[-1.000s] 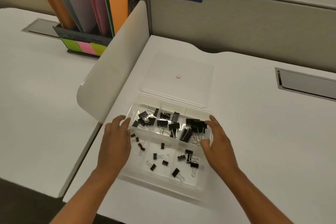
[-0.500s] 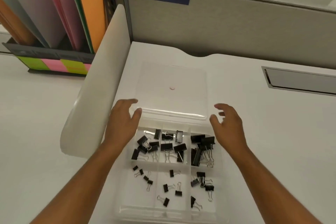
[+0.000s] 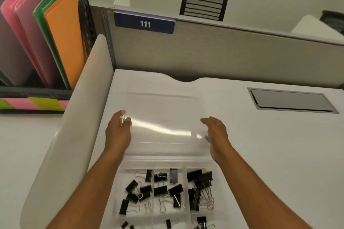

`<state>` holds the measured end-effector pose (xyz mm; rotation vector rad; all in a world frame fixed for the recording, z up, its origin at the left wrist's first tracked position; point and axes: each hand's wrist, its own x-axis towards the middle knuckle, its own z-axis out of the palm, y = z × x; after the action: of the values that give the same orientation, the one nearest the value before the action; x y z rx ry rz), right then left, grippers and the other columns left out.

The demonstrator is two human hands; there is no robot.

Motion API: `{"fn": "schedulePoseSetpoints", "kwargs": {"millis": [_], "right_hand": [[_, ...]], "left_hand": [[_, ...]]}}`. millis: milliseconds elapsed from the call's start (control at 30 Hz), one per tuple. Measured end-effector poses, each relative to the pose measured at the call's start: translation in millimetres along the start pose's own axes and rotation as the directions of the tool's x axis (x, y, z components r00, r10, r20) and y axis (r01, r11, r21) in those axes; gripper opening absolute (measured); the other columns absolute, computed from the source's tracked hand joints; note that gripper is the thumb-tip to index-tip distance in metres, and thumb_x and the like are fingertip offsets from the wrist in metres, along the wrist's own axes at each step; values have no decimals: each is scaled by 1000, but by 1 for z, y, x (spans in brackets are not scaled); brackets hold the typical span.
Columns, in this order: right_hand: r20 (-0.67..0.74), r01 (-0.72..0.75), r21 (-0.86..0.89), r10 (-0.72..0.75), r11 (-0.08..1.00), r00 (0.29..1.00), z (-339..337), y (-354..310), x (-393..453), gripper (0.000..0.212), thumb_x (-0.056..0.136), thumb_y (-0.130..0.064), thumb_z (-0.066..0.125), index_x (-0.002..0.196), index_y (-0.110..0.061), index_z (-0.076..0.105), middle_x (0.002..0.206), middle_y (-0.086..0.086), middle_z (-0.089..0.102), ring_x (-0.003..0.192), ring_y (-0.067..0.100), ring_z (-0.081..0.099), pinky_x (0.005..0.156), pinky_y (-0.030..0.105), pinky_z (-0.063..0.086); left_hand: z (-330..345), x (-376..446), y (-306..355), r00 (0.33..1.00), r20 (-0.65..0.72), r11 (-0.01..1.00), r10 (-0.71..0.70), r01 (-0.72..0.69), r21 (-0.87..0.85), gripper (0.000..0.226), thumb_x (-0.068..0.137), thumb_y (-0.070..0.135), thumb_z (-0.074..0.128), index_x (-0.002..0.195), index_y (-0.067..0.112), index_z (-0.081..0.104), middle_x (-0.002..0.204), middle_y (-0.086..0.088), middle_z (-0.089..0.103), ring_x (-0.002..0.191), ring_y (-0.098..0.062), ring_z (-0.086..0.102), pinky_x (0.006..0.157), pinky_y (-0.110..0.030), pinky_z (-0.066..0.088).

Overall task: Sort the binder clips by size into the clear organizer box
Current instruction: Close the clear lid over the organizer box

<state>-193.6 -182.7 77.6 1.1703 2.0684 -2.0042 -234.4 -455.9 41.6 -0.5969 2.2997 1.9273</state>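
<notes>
Nearest me, the clear organizer box [image 3: 214, 165] sits on the white surface [image 3: 270, 154], its lower part cut off by the frame edge. Its far row of compartments holds the binder clips [image 3: 162, 189]: mid-sized ones at left and centre, the largest packed in the right compartment; smaller clips lie in the near row, only partly visible.

Both of my forearms pass over the box sides. My left hand [image 3: 117, 132] grips the left edge of the clear lid [image 3: 163, 126], fingers curled around that edge, which shows as a bright line by the fingertips. My right hand [image 3: 216, 134] is at the lid's right edge, palm turned inward and fingers partly curled; I cannot tell whether it grips the edge or merely rests against it. The lid is raised and tilted off the surface just beyond the box, with a glare streak across it.

To the left, a curved white divider panel [image 3: 78, 126] borders the work area. Beyond it stands a file rack [image 3: 37, 93] with pink, green and orange folders [image 3: 61, 29]. At right, a grey cable hatch [image 3: 292, 101] lies flush in the surface. Farthest, the partition wall [image 3: 232, 55] carries a blue "111" label [image 3: 144, 24].
</notes>
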Motion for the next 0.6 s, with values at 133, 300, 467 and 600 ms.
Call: {"fn": "schedulePoseSetpoints", "kwargs": {"millis": [133, 300, 467, 600], "right_hand": [[-23, 61, 158, -58, 985, 998, -25, -27, -20, 52, 105, -54, 44, 143, -22, 60, 146, 1, 54, 137, 22, 47, 119, 43, 34], [8, 168, 222, -174, 961, 985, -67, -41, -65, 65, 101, -70, 22, 132, -36, 67, 135, -1, 57, 125, 24, 52, 112, 45, 42], [239, 42, 467, -172, 883, 956, -117, -22, -101, 28, 96, -40, 69, 122, -31, 74, 121, 5, 65, 90, 27, 57, 85, 42, 51], [333, 18, 419, -172, 908, 927, -142, 6, -127, 46, 91, -21, 73, 136, -22, 64, 109, 12, 69, 82, 27, 64, 74, 38, 53]], "left_hand": [[-13, -24, 22, 966, 38, 966, 257, -257, 12, 28, 101, 17, 64, 120, 36, 59, 110, 12, 62, 107, -14, 59, 83, -28, 46], [-37, -64, 46, 913, 28, 908, 407, -408, 95, 14, 98, 21, 68, 99, 35, 74, 67, 7, 50, 62, -13, 46, 66, -31, 39], [-59, -108, 44, 944, 237, 936, 228, -146, -319, 35, 103, 3, 48, 111, 19, 78, 111, -11, 75, 99, -30, 72, 86, -46, 61], [-65, -149, 36, 959, 258, 905, 120, 1, -425, 39, 111, 23, 35, 133, 21, 68, 128, -8, 70, 102, -40, 67, 82, -48, 56]]}}
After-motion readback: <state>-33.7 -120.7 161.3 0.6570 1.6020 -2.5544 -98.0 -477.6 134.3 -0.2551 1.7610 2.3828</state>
